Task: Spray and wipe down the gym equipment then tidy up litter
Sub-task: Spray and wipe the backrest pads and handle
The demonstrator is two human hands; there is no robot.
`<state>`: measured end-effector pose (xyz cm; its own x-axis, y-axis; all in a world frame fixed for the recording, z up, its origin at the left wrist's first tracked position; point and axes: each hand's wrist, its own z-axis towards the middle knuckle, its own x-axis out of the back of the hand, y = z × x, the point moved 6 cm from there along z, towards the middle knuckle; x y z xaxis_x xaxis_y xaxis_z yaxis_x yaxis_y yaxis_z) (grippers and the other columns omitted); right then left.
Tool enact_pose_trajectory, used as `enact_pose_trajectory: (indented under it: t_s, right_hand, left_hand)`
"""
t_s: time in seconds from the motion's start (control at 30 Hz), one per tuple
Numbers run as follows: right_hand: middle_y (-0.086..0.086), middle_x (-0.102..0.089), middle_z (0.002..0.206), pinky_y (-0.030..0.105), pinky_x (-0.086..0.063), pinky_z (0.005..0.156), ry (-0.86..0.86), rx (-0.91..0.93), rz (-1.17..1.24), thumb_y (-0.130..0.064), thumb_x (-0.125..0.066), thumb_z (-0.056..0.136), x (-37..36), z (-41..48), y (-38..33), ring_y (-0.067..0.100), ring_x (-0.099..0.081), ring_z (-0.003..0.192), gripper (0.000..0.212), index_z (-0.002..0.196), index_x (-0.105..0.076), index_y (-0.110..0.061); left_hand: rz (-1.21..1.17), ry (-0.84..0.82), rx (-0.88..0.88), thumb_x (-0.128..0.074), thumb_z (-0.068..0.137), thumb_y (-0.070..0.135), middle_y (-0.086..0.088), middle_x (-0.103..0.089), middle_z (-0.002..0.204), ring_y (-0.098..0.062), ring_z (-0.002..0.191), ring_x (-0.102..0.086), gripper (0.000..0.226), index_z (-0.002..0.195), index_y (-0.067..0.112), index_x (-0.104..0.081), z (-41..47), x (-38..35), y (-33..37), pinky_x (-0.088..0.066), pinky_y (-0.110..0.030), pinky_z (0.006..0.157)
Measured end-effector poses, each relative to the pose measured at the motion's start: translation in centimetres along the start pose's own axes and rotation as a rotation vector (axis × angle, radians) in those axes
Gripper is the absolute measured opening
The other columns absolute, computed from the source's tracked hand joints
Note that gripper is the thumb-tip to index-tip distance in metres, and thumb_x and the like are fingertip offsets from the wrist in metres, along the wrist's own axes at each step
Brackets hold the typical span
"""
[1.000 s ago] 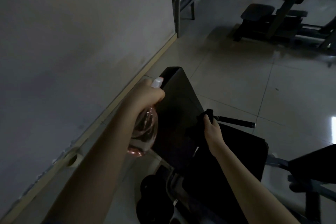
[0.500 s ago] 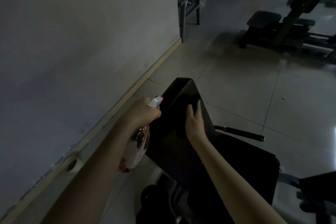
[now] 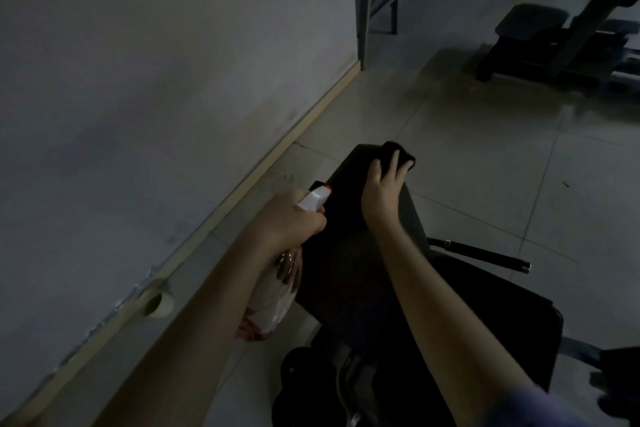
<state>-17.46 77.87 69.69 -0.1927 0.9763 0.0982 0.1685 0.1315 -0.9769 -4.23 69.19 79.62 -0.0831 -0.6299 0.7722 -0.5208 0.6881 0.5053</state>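
While the black cloth (image 3: 398, 153) lies bunched at the top edge of the slanted bench backrest pad (image 3: 346, 270), the right hand (image 3: 382, 191) presses it there with fingers spread and nearly straight, not curled round it. Just beside the pad's left edge, the left hand (image 3: 291, 218) grips the neck of a clear spray bottle (image 3: 273, 298), fingers wrapped round it under the white nozzle (image 3: 317, 198), which points toward the pad. Below the backrest comes the black seat pad (image 3: 485, 322), with a thin black bar (image 3: 485, 253) jutting out to its right.

By my reading, the wiping of this bench is under way at the backrest's top. The light is too dim to tell whether the pad is wet, or how much of it is clean. The seat, the bar and the other machine (image 3: 540, 31) across the tiled floor (image 3: 467, 149) look left to do, and the litter step has not begun.
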Motion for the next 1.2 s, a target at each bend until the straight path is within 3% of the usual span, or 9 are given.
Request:
enact_pose_trajectory:
  t_s: [0.1, 0.23, 0.4, 0.47, 0.53, 0.67, 0.87, 1.07, 1.2]
  right_hand:
    - [-0.004, 0.017, 0.158, 0.04, -0.006, 0.119, -0.025, 0.121, -0.029, -0.04, -0.038, 0.1, -1.0, -3.1, 1.0, 0.018, 0.009, 0.146, 0.059, 0.151, -0.008, -0.032]
    - [-0.001, 0.005, 0.16, 0.042, -0.004, 0.119, 0.024, 0.226, -0.197, -0.043, -0.037, 0.099, 0.1, -0.6, 0.3, 0.019, 0.006, 0.146, 0.059, 0.151, -0.011, -0.03]
    - [0.001, 0.001, 0.16, 0.037, 0.007, 0.118, 0.094, 0.109, -0.349, -0.043, -0.025, 0.102, 1.0, 0.9, 0.2, 0.018, 0.009, 0.146, 0.06, 0.152, -0.005, -0.016]
    - [0.001, 0.007, 0.16, 0.039, 0.004, 0.119, 0.088, 0.138, -0.326, -0.04, -0.028, 0.102, 0.8, -0.1, 0.4, 0.017, 0.01, 0.146, 0.061, 0.152, -0.008, -0.013]
    - [-0.001, 0.01, 0.159, 0.041, -0.001, 0.12, 0.048, 0.235, -0.302, -0.038, -0.032, 0.101, 0.5, -1.2, 0.6, 0.016, 0.01, 0.146, 0.061, 0.151, -0.009, -0.011]
    - [-0.001, 0.002, 0.16, 0.047, -0.012, 0.118, 0.0, 0.28, -0.264, -0.042, -0.032, 0.1, 1.1, 0.6, 0.7, 0.019, 0.001, 0.147, 0.061, 0.152, -0.006, -0.024]
    - [0.0, -0.003, 0.16, 0.044, -0.009, 0.119, 0.095, 0.112, -0.052, -0.034, -0.031, 0.103, 1.3, 0.8, 1.8, 0.017, -0.002, 0.147, 0.054, 0.152, -0.011, -0.024]
    - [-0.005, 0.008, 0.159, 0.032, 0.002, 0.116, -0.015, 0.152, -0.076, -0.026, -0.035, 0.102, -1.0, -8.2, 5.0, 0.011, 0.011, 0.145, 0.056, 0.151, -0.007, -0.027]
    - [-0.004, 0.008, 0.16, 0.033, 0.002, 0.116, -0.019, 0.144, -0.104, -0.031, -0.032, 0.102, 0.2, -3.8, 4.1, 0.013, 0.01, 0.145, 0.055, 0.151, -0.007, -0.028]
  left_hand:
    - [-0.047, 0.022, 0.015, -0.051, 0.087, 0.017, -0.018, -0.063, 0.109, -0.026, 0.086, -0.059, 0.027, 0.113, 0.011, -0.059, -0.3, 0.1, 0.1, -0.042, -0.028, 0.069]
    - [-0.046, 0.017, 0.004, -0.049, 0.089, 0.017, -0.014, -0.063, 0.109, -0.027, 0.095, -0.061, 0.027, 0.115, 0.02, -0.056, -0.3, 0.1, 0.2, -0.047, -0.035, 0.08]
    - [-0.035, 0.035, -0.017, -0.049, 0.089, 0.015, -0.012, -0.062, 0.108, -0.024, 0.094, -0.06, 0.036, 0.125, 0.021, -0.054, -0.3, -0.1, 0.5, -0.047, -0.032, 0.078]
    - [-0.027, 0.03, -0.036, -0.048, 0.09, 0.015, -0.01, -0.06, 0.103, -0.023, 0.091, -0.058, 0.037, 0.126, 0.022, -0.053, -0.4, -0.3, 0.6, -0.046, -0.029, 0.075]
    - [-0.049, 0.034, -0.031, -0.048, 0.091, 0.016, -0.009, -0.057, 0.099, -0.018, 0.085, -0.053, 0.018, 0.106, 0.02, -0.055, -0.4, -0.4, 0.4, -0.039, -0.021, 0.065]
    - [-0.079, 0.051, -0.006, -0.05, 0.089, 0.018, -0.012, -0.063, 0.113, -0.015, 0.086, -0.053, 0.016, 0.103, 0.025, -0.053, -0.2, -0.4, -0.1, -0.038, -0.017, 0.066]
    - [-0.078, 0.066, 0.003, -0.051, 0.087, 0.019, -0.01, -0.063, 0.114, -0.016, 0.088, -0.055, 0.02, 0.106, 0.024, -0.055, 0.0, -0.8, -0.6, -0.039, -0.02, 0.067]
    - [-0.007, 0.042, -0.047, -0.047, 0.091, 0.017, 0.0, -0.057, 0.119, -0.015, 0.101, -0.053, 0.05, 0.139, 0.027, -0.042, -0.4, -0.3, 0.1, -0.038, -0.027, 0.079]
    - [-0.063, 0.042, -0.052, -0.048, 0.091, 0.016, 0.001, -0.058, 0.117, -0.013, 0.095, -0.054, 0.043, 0.134, 0.022, -0.048, -0.8, 0.0, 0.0, -0.039, -0.026, 0.075]
